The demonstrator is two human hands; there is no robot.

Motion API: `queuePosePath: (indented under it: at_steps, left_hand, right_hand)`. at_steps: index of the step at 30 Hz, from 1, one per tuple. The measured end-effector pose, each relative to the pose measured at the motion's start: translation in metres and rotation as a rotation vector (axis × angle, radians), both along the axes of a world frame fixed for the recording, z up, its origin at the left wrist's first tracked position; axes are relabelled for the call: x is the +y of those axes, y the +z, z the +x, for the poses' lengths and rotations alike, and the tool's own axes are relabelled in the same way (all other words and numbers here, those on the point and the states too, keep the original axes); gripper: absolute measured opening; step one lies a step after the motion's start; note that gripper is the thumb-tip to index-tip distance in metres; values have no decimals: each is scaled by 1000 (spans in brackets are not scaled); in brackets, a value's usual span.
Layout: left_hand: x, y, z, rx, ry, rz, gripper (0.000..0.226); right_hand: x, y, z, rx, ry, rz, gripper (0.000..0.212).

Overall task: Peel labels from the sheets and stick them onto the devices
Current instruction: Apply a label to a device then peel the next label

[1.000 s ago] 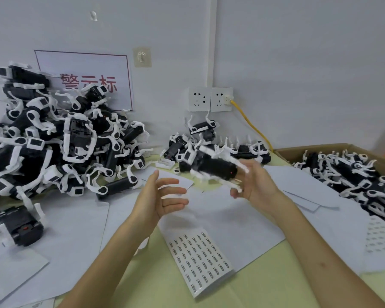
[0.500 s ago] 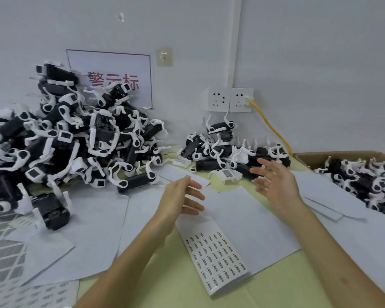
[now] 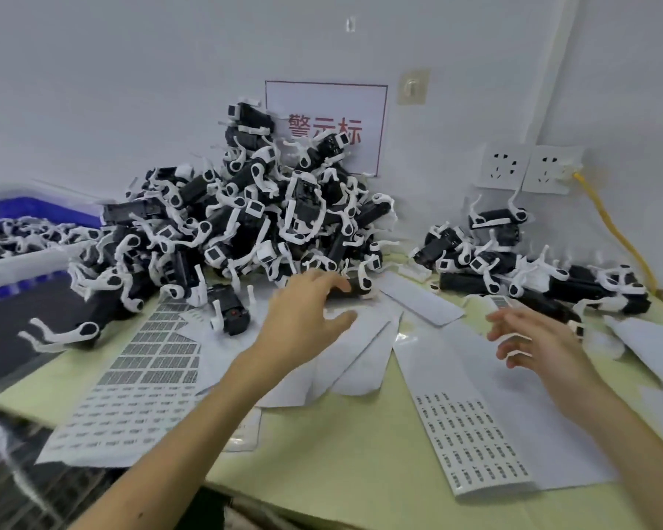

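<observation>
On yellow-green table (image 3: 333,472), near front edge: label sheet (image 3: 475,441) laid flat between forearms. Second label sheet (image 3: 131,380) laid left of left forearm. Big device pile (image 3: 253,223) stacked against wall, smaller device pile (image 3: 532,273) to its right. Left hand (image 3: 307,315) stretched out, fingers extended, tips at black device (image 3: 355,290) at pile foot; contact not discernible, blurred. Right hand (image 3: 540,342) spread, nothing held, over blank paper (image 3: 456,357).
</observation>
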State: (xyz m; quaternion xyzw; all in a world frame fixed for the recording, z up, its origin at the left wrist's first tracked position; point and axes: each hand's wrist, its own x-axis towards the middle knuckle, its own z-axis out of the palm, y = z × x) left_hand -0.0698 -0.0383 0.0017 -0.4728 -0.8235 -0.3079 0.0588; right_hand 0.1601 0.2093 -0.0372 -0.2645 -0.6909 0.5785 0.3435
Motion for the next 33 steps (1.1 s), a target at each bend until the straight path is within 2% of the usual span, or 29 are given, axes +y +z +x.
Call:
queuePosePath:
  at_steps: [2, 4, 5, 7, 9, 11, 16, 21, 27, 29, 33]
  left_hand:
    - [-31, -5, -26, 176, 278, -66, 60]
    - [-55, -10, -53, 177, 442, -136, 76]
    - [-64, -13, -64, 119, 476, -198, 76]
    - [-74, -20, -77, 11, 481, -293, 60]
    - [-76, -27, -84, 5, 454, -243, 38]
    - [-72, -31, -89, 5, 425, -147, 26]
    - [-66, -36, -92, -62, 363, 7, 34]
    - [-55, -18, -61, -132, 245, 215, 29]
    - [-3, 4, 17, -371, -151, 516, 34]
    - [27, 5, 39, -414, -253, 527, 32]
    - [84, -3, 75, -388, -365, 432, 34]
  right_hand:
    - [-1, -1, -2, -5, 17, 13, 26]
    - [-2, -2, -2, -8, 26, 23, 27]
    - [-2, -3, -2, -10, 30, 28, 27]
    - [-2, -5, -3, -11, 41, 39, 27]
    - [-2, -6, -4, -12, 53, 53, 28]
    - [-3, -7, -4, -13, 59, 65, 28]
    - [-3, -7, -5, 1, 50, 80, 29]
    - [-1, -6, -4, 19, 36, 78, 29]
    - [-12, 2, -6, 23, 163, -8, 25]
    - [-17, 6, -6, -12, 230, -37, 36]
    - [-25, 5, -8, -51, 308, -100, 52]
